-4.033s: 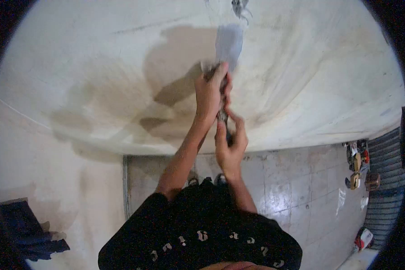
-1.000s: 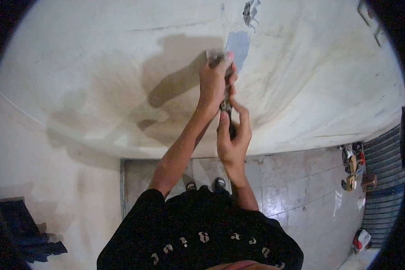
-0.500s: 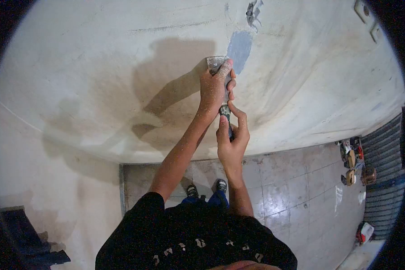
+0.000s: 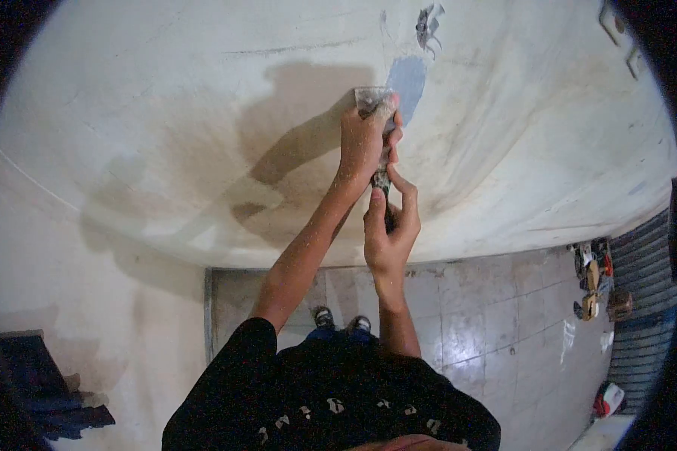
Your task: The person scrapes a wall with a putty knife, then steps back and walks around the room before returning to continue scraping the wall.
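Note:
A putty knife (image 4: 371, 96) with a whitish, dust-coated blade is held against the pale wall (image 4: 308, 37). My left hand (image 4: 363, 143) is closed around its blade and neck, the thumb pressed along the blade. Below, my right hand (image 4: 393, 229) pinches the dark handle between thumb and fingers. Just to the right of the blade is a grey patch (image 4: 408, 86) on the wall. Fine dust speckles my left hand and forearm. My palms and part of the handle are hidden.
Above the patch, a ragged hole with loose bits (image 4: 427, 28) breaks the wall. Wall boxes (image 4: 615, 21) sit at upper right. Below lies a tiled floor (image 4: 466, 323), with assorted items (image 4: 590, 282) beside a corrugated shutter (image 4: 643, 323). Dark cloth (image 4: 37, 376) appears at lower left.
The putty knife and both hands have slid a little upward along the wall beside the grey patch. My grip looks the same. The view has shifted slightly.

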A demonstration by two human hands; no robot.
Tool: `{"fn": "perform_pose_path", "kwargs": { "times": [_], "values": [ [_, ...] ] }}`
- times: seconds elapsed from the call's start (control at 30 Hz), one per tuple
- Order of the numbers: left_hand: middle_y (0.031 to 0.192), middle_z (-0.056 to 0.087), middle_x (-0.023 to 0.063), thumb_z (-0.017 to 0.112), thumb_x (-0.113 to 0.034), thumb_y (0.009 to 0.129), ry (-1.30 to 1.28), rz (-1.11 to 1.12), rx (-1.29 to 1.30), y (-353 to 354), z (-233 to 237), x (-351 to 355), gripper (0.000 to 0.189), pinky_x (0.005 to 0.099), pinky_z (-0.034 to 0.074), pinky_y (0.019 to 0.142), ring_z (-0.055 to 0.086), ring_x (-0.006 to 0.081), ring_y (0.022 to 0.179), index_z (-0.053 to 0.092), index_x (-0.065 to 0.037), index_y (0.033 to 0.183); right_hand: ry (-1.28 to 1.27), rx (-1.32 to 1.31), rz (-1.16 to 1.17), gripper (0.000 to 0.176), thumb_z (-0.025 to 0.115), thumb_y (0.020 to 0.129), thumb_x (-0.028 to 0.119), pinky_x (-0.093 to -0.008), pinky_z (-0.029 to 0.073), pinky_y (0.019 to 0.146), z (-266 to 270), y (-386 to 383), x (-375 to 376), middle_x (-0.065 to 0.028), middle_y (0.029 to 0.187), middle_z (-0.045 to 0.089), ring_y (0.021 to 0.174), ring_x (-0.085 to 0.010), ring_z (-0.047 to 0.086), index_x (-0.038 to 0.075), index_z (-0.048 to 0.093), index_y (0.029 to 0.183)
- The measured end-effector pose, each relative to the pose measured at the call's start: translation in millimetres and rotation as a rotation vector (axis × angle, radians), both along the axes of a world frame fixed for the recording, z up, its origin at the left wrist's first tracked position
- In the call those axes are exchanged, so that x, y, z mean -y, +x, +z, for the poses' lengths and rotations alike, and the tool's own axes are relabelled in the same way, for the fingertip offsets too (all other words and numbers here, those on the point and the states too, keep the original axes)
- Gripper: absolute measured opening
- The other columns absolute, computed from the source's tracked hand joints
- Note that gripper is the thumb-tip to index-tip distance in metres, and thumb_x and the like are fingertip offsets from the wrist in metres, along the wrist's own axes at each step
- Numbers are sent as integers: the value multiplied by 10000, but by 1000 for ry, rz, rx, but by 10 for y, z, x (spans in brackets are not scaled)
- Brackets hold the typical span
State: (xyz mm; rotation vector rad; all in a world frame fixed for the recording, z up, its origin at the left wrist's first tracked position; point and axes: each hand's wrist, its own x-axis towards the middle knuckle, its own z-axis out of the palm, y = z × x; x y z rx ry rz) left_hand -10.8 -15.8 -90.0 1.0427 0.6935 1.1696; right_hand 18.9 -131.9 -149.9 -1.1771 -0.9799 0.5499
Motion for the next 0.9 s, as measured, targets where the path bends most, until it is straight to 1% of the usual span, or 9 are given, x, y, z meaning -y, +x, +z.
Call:
{"fn": "perform_pose_path", "kwargs": {
  "times": [0.17,0.27,0.37,0.4,0.5,0.57,0.73,0.83,0.9],
  "values": [
    [497,468,-2,614,-300,898,-32,-4,68,21,-137,7,312,249,371,312,436,92,355,546,-77,691,-23,70,17,324,518,948,61,-260,483,619,-105,41,37,-193,1123,617,785,-121,592,-31,484,1257],
    [489,471,0,610,-302,902,-64,0,19,-11,-89,16,319,241,374,316,440,91,350,545,-76,687,-63,33,40,328,508,949,57,-296,511,787,-21,13,52,-223,1175,600,995,-185,603,-53,474,1257],
    [482,470,1,611,-313,901,-27,36,25,-1,-183,46,328,240,370,317,441,95,345,545,-75,686,-116,22,45,326,503,952,57,-294,505,806,-153,33,49,-222,1173,601,1015,-191,598,-58,474,1256],
    [480,469,1,611,-319,901,-21,36,37,4,-204,50,332,240,368,319,440,96,343,546,-75,685,-94,67,36,325,502,953,57,-290,506,790,-206,66,50,-220,1168,605,1001,-185,601,-57,475,1256],
    [477,469,4,612,-325,901,48,49,53,45,0,-58,338,240,362,318,443,97,341,549,-72,685,27,74,32,322,508,965,80,-224,366,575,-82,101,-124,-57,841,551,691,-72,478,-17,477,1271],
    [476,469,5,612,-324,901,50,39,46,46,45,-72,340,241,360,318,444,97,339,552,-69,684,63,67,17,323,512,970,90,-194,298,476,-55,82,-157,23,679,524,543,-19,416,1,477,1278],
    [478,469,5,613,-317,900,-61,35,54,22,-72,31,341,242,360,318,430,97,334,555,-62,682,-4,123,0,326,510,968,82,-195,310,482,-106,77,-56,15,669,528,542,-21,419,-5,472,1280],
    [476,469,3,606,-302,906,32,38,44,63,173,-69,334,243,356,318,430,100,332,555,-60,681,1,100,4,327,508,966,82,-196,318,487,147,97,-112,1,681,547,552,-24,430,-9,471,1278],
    [475,469,2,604,-310,908,59,49,47,86,129,-43,343,244,360,324,440,102,336,557,-59,678,10,111,1,325,507,969,96,-197,311,485,108,119,-102,-1,676,551,551,-22,426,-8,473,1275]
  ]
}}
